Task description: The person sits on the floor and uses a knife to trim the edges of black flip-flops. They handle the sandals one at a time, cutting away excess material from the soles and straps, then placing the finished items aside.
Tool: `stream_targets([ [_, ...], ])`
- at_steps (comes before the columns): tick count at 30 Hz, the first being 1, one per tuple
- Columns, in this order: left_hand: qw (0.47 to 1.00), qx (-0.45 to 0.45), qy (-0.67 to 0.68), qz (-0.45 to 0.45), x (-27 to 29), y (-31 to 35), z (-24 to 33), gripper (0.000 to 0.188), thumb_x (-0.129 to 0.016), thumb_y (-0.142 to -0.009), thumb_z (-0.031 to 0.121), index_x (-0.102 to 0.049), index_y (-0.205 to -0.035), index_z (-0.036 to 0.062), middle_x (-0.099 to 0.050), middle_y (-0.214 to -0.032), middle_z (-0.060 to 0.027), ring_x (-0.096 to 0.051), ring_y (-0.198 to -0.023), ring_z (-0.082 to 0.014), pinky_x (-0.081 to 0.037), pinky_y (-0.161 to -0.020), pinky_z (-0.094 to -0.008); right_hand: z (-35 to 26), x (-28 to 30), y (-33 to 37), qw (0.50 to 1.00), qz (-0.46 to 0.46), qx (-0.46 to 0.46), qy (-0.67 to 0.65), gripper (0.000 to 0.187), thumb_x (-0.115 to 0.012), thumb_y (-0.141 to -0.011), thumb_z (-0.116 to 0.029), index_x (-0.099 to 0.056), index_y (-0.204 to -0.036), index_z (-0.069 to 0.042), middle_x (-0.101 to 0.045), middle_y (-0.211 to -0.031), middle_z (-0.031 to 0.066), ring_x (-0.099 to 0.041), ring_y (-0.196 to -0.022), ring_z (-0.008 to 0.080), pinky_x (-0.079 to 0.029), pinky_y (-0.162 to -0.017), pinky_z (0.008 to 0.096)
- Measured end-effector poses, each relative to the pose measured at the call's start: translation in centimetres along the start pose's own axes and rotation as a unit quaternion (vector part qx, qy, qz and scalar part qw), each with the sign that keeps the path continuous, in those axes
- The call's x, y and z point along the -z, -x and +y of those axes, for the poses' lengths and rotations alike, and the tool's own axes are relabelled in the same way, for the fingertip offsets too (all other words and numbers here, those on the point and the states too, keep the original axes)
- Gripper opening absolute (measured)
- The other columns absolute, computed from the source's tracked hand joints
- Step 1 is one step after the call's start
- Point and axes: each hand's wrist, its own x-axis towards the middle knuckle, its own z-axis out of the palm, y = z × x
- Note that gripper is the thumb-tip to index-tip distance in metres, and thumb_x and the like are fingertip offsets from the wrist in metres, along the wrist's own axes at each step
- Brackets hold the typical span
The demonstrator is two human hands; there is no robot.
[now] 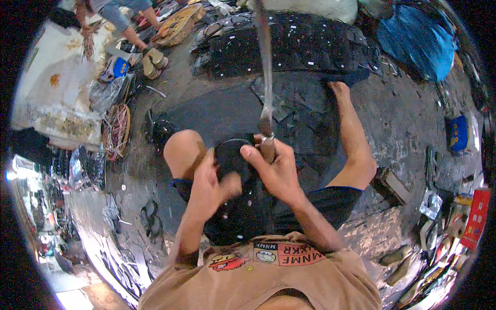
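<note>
A black, rounded piece [232,154], perhaps part of a shoe, is held upright in front of my lap. My left hand [206,183] grips its left side; the fingers are partly hidden behind it and the thumb is blurred. My right hand [279,173] is closed around the brown handle of a long, thin metal-bladed tool [266,77], which points away from me. The right thumb presses toward the black piece's edge. Whether the tool touches the piece is hard to make out.
A dark mat [206,111] with flat black offcuts lies between my bare legs. Beyond it, rows of black pieces [289,49] spread out, with a blue plastic bag [418,41] far right. A basket [118,132] stands left. Another person's leg [126,31] shows far left.
</note>
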Motion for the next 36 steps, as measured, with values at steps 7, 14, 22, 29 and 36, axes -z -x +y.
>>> stream_targets([
  [7,0.978,0.140,0.146,0.056,2.4,0.3,-1.4,0.036,-0.064,-0.105,0.034,-0.065,-0.127,0.0060,-0.070,-0.116,0.0009,-0.063,-0.103,-0.0063,-0.051,-0.091,-0.0252,1.0,5.7,11.7,0.978,-0.074,-0.018,0.195,0.041,-0.045,-0.110,-0.039,-0.065,-0.114,-0.003,-0.056,-0.068,0.0093,-0.055,-0.055,0.0225,-0.043,-0.054,0.0359],
  [14,0.963,0.164,0.214,0.028,2.6,0.3,-1.6,0.041,-0.063,-0.106,0.034,-0.062,-0.134,0.0052,-0.068,-0.119,0.0013,-0.061,-0.111,-0.0087,-0.046,-0.102,-0.0269,2.6,7.1,18.0,0.937,-0.139,-0.167,0.272,0.031,-0.062,-0.098,-0.031,-0.066,-0.115,-0.005,-0.070,-0.089,0.0252,-0.070,-0.083,0.0467,-0.056,-0.073,0.0510],
  [22,0.980,0.175,0.078,0.045,2.5,0.2,-1.1,0.056,-0.067,-0.103,0.033,-0.050,-0.147,0.0028,-0.063,-0.131,-0.0054,-0.057,-0.121,-0.0156,-0.043,-0.106,-0.0332,-1.1,8.0,1.9,0.890,-0.286,-0.052,0.352,0.042,-0.054,-0.105,-0.041,-0.056,-0.133,-0.010,-0.063,-0.071,0.0235,-0.065,-0.073,0.0473,-0.048,-0.066,0.0542],
  [29,0.988,0.151,0.013,-0.018,1.7,-0.6,-0.9,0.053,-0.064,-0.105,0.033,-0.050,-0.147,0.0030,-0.060,-0.135,-0.0071,-0.055,-0.125,-0.0184,-0.042,-0.109,-0.0343,-4.3,6.2,-5.6,0.849,-0.378,0.009,0.369,0.056,-0.048,-0.108,-0.043,-0.041,-0.155,-0.014,-0.063,-0.069,0.0237,-0.066,-0.072,0.0464,-0.050,-0.069,0.0540],
  [36,0.957,0.130,0.256,-0.048,3.6,-0.9,0.9,0.054,-0.057,-0.107,0.031,-0.044,-0.153,0.0059,-0.058,-0.144,-0.0132,-0.055,-0.134,-0.0241,-0.046,-0.111,-0.0389,-3.9,6.7,-3.4,0.950,-0.261,0.070,0.156,0.052,-0.043,-0.112,-0.033,-0.040,-0.160,-0.015,-0.052,-0.062,0.0100,-0.052,-0.054,0.0238,-0.045,-0.058,0.0375],
])
